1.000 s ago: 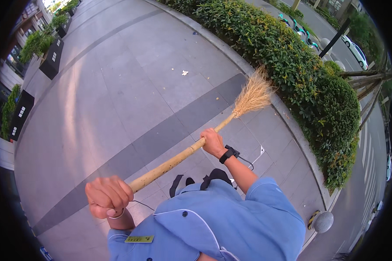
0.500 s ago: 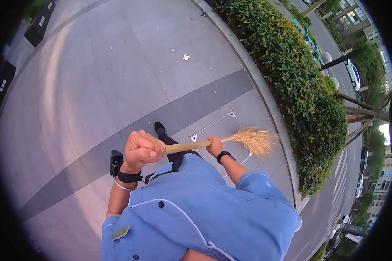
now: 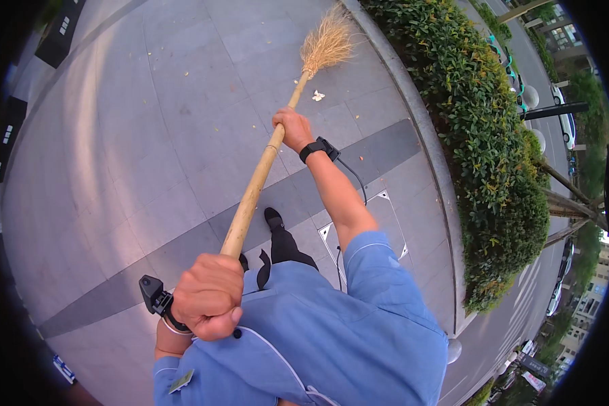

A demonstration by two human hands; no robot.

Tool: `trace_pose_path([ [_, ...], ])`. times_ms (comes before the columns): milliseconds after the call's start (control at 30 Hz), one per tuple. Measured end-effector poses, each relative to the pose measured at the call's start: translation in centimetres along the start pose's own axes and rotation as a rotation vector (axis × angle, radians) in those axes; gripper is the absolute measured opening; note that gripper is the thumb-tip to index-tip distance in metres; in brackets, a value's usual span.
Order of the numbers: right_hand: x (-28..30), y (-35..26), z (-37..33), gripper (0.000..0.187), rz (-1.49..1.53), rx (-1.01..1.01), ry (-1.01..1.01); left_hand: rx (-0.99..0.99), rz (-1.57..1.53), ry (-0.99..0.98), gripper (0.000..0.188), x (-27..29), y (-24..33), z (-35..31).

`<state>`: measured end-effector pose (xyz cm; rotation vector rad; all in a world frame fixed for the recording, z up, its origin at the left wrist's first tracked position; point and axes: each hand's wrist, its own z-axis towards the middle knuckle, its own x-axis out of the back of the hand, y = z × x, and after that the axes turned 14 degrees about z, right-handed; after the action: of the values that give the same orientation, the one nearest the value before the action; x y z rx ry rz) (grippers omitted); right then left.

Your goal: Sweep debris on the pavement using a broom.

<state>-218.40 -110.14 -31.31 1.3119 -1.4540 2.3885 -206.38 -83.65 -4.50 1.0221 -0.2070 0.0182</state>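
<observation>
Holding the thick near end of a long, pale-yellow bamboo broom (image 3: pixel 252 195) with the left grip (image 3: pixel 210 296), in a tight fist, and clasping the shaft farther along with the right grip (image 3: pixel 292 128). Swung forward and away, compared with half a second ago, from lying out to the right near the curved grey stone kerb (image 3: pixel 448 193); also reaching much farther ahead with the right arm. Smooth and jointed along the shaft, then flaring into dry, straw-coloured bristles (image 3: pixel 327 46), just beyond a crumpled white scrap (image 3: pixel 319 96) on grey stone paving (image 3: pixel 183 128). Hard to tell whether touching the ground at the tips. Strapped with a boxy black device (image 3: pixel 328 149) at the right wrist. Dressed in a light-blue cloth shirt (image 3: pixel 345 331) and black shoes (image 3: pixel 273 218). Bounded on the right by the kerb and, past it, by a dense, leafy green hedge (image 3: pixel 480 155).
</observation>
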Motion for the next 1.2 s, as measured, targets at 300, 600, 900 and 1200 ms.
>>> trace_pose_path([
  [300,-4.3,-8.8,-3.5,0.008,-0.003,-0.059,0.112,-0.059,-0.236,0.077,0.032,13.8,3.0,-5.0],
  [600,-13.1,-11.5,-31.1,0.003,-0.078,-0.618,0.162,0.303,-0.831,-0.208,0.042,13.9,-4.0,-9.3],
  [900,-16.3,-9.6,-27.5,0.003,-0.089,-0.602,0.152,0.361,-0.656,0.184,0.039,14.2,-4.8,-10.8],
  [1200,-21.1,-12.7,0.7,0.004,0.181,-0.108,-0.178,0.093,0.115,0.600,0.035,17.0,4.3,-12.5],
])
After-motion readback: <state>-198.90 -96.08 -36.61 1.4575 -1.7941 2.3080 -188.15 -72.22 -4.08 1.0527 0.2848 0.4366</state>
